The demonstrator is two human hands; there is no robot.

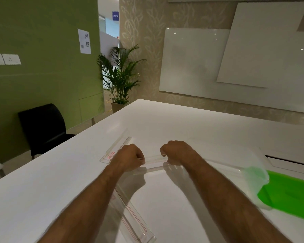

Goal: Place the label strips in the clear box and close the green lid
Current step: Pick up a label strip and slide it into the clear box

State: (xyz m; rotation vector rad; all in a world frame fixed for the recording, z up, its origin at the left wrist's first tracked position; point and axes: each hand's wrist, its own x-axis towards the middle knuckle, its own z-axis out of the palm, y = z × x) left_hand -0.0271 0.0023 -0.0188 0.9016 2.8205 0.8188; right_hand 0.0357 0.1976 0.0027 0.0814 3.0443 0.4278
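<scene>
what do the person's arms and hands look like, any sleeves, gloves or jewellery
Both forearms are bare as far as the frame shows, with no sleeves in view. The left hand and right hand wear no gloves, and no watch, wristband or ring is visible on either.

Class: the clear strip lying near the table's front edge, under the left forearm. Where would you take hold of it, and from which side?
Probably at the near end of the strip, which shows clear of the forearm. It lies flat and long, so come from above and pinch across its narrow width, fingers on the two long edges.
</scene>
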